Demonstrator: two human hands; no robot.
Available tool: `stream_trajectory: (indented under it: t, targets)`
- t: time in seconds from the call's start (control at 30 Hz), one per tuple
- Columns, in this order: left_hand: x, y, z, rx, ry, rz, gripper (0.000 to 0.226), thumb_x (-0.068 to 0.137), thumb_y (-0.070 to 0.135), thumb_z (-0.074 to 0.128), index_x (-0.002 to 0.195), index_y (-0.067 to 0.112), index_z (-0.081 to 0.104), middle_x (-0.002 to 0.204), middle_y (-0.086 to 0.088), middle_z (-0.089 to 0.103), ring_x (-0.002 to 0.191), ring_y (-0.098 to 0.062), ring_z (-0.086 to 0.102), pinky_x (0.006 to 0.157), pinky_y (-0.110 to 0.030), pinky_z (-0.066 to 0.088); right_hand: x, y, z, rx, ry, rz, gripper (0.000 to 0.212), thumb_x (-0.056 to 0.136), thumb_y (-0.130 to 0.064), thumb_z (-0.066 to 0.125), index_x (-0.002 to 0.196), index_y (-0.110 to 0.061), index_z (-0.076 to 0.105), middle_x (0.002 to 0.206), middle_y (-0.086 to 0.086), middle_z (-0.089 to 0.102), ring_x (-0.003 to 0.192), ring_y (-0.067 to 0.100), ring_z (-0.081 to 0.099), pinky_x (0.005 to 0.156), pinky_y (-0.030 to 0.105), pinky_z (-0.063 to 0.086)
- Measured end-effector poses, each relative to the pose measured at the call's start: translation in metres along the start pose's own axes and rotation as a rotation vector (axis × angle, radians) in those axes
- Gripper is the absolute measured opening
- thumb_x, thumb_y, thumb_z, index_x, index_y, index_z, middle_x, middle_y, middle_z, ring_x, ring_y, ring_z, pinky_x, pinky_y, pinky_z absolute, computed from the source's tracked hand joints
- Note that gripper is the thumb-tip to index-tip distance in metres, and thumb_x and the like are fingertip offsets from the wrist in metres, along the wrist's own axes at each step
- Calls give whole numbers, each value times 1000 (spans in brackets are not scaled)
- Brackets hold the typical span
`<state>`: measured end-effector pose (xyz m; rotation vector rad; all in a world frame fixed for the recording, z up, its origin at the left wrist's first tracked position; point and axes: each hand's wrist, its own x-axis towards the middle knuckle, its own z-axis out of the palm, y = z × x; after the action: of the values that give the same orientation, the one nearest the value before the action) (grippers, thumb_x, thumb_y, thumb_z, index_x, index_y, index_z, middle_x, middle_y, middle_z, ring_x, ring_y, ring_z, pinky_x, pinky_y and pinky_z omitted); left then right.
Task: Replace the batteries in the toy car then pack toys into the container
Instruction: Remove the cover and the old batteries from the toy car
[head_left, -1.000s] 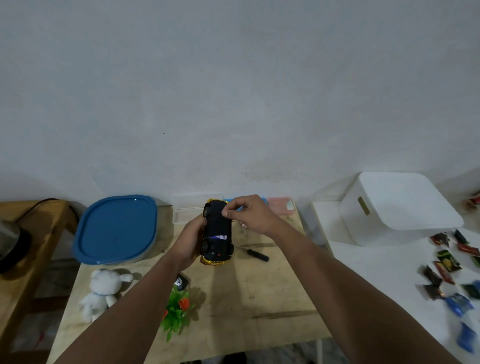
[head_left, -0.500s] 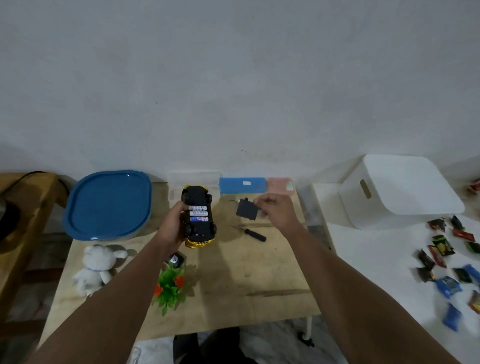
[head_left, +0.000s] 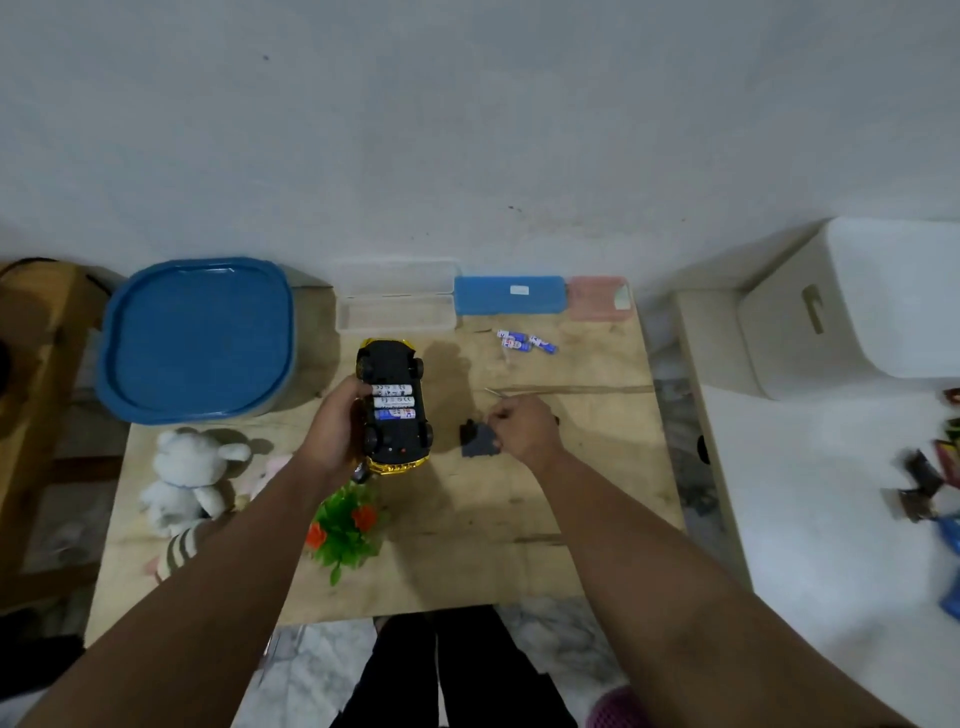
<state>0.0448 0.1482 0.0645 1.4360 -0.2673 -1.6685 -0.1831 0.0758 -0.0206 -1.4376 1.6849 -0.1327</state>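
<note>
Toy car (head_left: 395, 410) upturned in left hand (head_left: 332, 426), three batteries (head_left: 393, 401) exposed.
Right hand (head_left: 524, 431) pinches the black cover (head_left: 479, 441) at its fingertips, on bare table (head_left: 467, 519) just right of the car.

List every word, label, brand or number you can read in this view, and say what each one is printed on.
No text can be read.
Batteries in the toy car: dark print on white and blue wraps, too blurred to read.
Loose batteries on the table: blue and white wraps, too small to read.
Blue case: small white sticker, illegible.
Pink case: pale sticker, illegible.
</note>
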Motion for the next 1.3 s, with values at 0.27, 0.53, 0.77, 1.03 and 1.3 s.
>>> stream_trajectory:
  t: [0.27,0.53,0.77,1.03,1.3]
  targets:
    - [1,5,6,43,2,1,37,102,26,39,109,10,72,91,-8,77,75,-21,76,67,-29,62,0,-7,0,-69,71,27,17,90,-11,62,88,-12,79,91,8,77,87,24,71,71,23,49]
    - [-12,8,4,60,-26,21,37,103,25,39,110,10,72,92,-9,77,76,-22,76,66,-29,63,-11,-3,-2,-50,124,15,15,87,-13,66,93,-15,80,97,0,76,93,18,70,77,19,48]
    - [-53,25,4,50,-2,27,49,101,33,41,127,2,68,110,-20,74,91,-32,73,83,-40,59,-63,-67,-45,280,280,-239,12,88,-19,72,98,-26,76,77,-14,65,71,8,64,71,26,54]
    - [-98,55,19,74,-103,190,45,105,34,39,119,4,70,84,-12,76,70,-25,73,63,-32,59,-140,-167,-62,81,112,-518,8,88,-25,75,93,-23,80,84,-15,72,77,-7,62,70,7,44]
    - [-126,65,14,150,-75,366,40,106,36,43,121,14,72,105,-18,79,80,-26,77,57,-35,60,-181,-203,-46,320,50,-220,8,90,-19,74,91,-13,78,92,8,75,80,22,75,59,35,63]
